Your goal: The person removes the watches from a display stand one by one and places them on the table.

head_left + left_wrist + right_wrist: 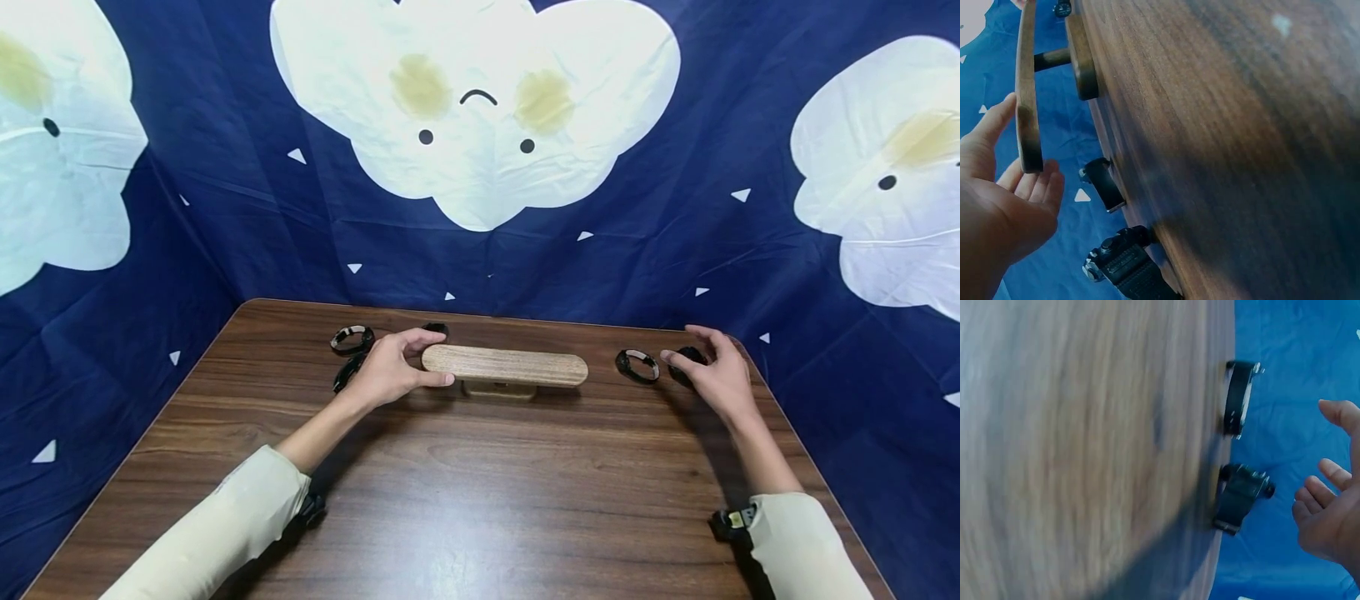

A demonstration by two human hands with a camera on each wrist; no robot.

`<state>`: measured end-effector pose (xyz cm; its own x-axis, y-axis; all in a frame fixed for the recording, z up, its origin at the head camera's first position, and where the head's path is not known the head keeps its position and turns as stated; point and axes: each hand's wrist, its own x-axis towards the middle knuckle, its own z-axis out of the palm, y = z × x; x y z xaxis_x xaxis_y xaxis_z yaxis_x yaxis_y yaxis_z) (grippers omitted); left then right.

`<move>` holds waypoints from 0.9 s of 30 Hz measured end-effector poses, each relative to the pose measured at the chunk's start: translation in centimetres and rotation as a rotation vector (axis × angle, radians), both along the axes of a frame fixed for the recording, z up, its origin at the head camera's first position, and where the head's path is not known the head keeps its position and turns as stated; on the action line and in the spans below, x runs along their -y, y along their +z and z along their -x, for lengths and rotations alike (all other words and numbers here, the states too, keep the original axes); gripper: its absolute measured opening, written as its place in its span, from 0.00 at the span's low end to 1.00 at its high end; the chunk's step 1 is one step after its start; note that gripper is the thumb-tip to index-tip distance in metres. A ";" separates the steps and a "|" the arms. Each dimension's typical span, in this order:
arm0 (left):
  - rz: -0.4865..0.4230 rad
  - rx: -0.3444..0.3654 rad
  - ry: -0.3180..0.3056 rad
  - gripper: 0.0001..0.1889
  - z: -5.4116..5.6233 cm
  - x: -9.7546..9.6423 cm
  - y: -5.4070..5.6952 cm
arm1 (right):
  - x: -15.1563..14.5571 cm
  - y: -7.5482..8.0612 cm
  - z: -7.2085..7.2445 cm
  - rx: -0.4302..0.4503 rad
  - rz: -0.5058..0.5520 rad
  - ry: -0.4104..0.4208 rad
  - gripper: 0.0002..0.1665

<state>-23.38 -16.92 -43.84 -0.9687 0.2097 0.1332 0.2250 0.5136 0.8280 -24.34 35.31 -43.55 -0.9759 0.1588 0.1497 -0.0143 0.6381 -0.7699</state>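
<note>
A wooden T-shaped stand [505, 365], with a rounded bar on a post and base, stands near the table's far side. My left hand [393, 367] holds the bar's left end, thumb along the near edge and index finger at the far edge. In the left wrist view the thumb meets the bar [1027, 125], and the other fingers lie past its end. On the right, my right hand [716, 371] is spread around a black watch [686, 364]. The right wrist view shows a gap between its fingers and that watch [1239, 499]. Left of it stands another black watch [637, 367].
More black watches lie by the left hand: a looped watch [352, 340], a darker watch [349, 372] partly hidden by the hand, and a watch [435, 330] behind the fingers. The wooden table [480, 475] ends at a blue curtain [420, 250] behind and on both sides.
</note>
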 end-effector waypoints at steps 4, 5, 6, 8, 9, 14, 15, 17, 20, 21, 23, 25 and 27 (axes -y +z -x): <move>0.024 0.001 0.022 0.39 -0.2 0.2 0.4 | 1.1 0.5 -0.3 -0.011 -0.030 0.011 0.50; 0.024 0.001 0.026 0.39 -0.2 0.2 0.5 | 1.4 0.6 -0.3 -0.015 -0.038 0.012 0.49; 0.026 0.000 0.030 0.39 -0.3 0.1 0.5 | 1.7 0.7 -0.4 -0.021 -0.043 0.014 0.48; 0.027 -0.003 0.034 0.39 -0.4 0.1 0.5 | 2.3 0.8 -0.6 -0.029 -0.053 0.023 0.47; 0.029 -0.007 0.033 0.39 -0.4 0.1 0.5 | 2.6 0.8 -0.6 -0.035 -0.058 0.028 0.46; 0.082 -0.049 0.033 0.40 -0.5 -0.5 0.4 | 4.5 0.9 -1.1 -0.070 -0.091 0.059 0.41; 0.103 -0.066 0.035 0.40 -0.5 -0.6 0.5 | 4.9 1.0 -1.2 -0.077 -0.098 0.070 0.40; 0.146 -0.096 0.041 0.41 -0.6 -0.9 0.7 | 5.7 1.1 -1.4 -0.087 -0.103 0.103 0.39; 0.212 -0.139 0.040 0.44 -0.8 -1.2 0.8 | 6.7 1.4 -1.6 -0.088 -0.095 0.157 0.39; 0.231 -0.152 0.035 0.44 -0.8 -1.3 0.9 | 7.0 1.4 -1.7 -0.089 -0.099 0.172 0.39; 0.272 -0.173 0.022 0.46 -1.0 -1.4 1.0 | 7.5 1.6 -1.8 -0.090 -0.111 0.189 0.39; 0.312 -0.197 0.011 0.48 -1.1 -1.6 1.1 | 8.1 1.6 -1.9 -0.091 -0.130 0.200 0.39; 0.354 -0.224 0.004 0.49 -1.1 -1.7 1.2 | 8.6 1.6 -2.0 -0.102 -0.141 0.209 0.39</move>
<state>-22.25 -15.26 -42.68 -0.9249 0.2764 0.2610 0.3767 0.7588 0.5314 -22.36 26.73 -41.90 -0.9641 -0.0737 0.2552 -0.2296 0.7140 -0.6614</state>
